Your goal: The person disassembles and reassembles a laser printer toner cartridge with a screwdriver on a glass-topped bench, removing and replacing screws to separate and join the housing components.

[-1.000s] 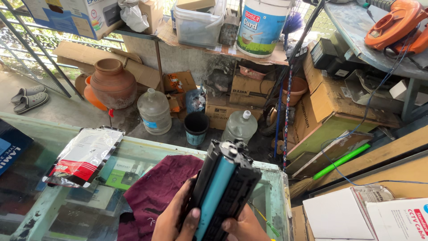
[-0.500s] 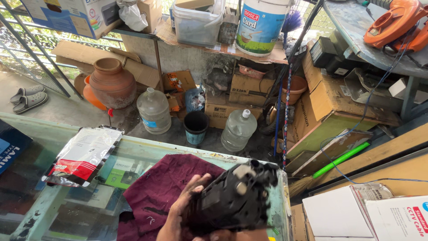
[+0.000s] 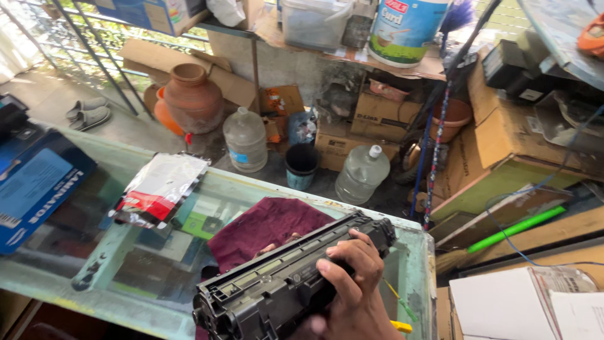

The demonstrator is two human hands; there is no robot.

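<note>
Low in the view, the right hand [image 3: 355, 283] comes up from the bottom edge with its fingers [image 3: 343, 267] wrapped over the top of a black toner cartridge [image 3: 283, 283], thumb side toward the camera, gripping it firmly. The cartridge lies slanted, its near end low at the left and its far end raised toward the right, held above the glass table [image 3: 94, 252]. Fingertips of the left hand [image 3: 277, 242] just peep out from behind the cartridge's far side, touching it; most of that hand is hidden, so how it grips cannot be told. Under and behind the cartridge a maroon cloth [image 3: 264, 226] lies on the glass. A silver and red pouch [image 3: 160, 189] rests farther left on the table, well apart from the hands, and a blue box [image 3: 31, 189] sits at the left edge.
</note>
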